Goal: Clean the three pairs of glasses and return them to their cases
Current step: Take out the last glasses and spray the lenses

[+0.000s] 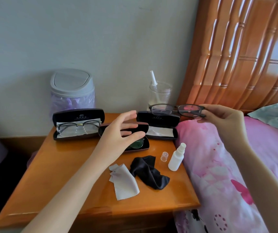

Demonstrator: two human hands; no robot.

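The right hand (pixel 222 118) pinches the black-framed glasses (pixel 177 110) by one corner, up behind the spray bottle (pixel 176 158), likely to keep the lenses unsmudged, while the left hand (pixel 119 132), spread open and holding nothing, hovers left of the bottle, seemingly reaching to steady them.

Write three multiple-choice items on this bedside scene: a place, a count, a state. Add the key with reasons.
1. Where does the spray bottle stand? A) on the nightstand, by the black cloth B) inside a case C) on the bed
2. How many glasses cases lie open? A) two B) three C) four
3. The right hand is: A) flat and empty B) pinching the black-framed glasses C) gripping a cloth
Key: 1 A, it stands upright at the nightstand's right edge; 2 B, three lids are raised; 3 B, it pinches the frame's end.
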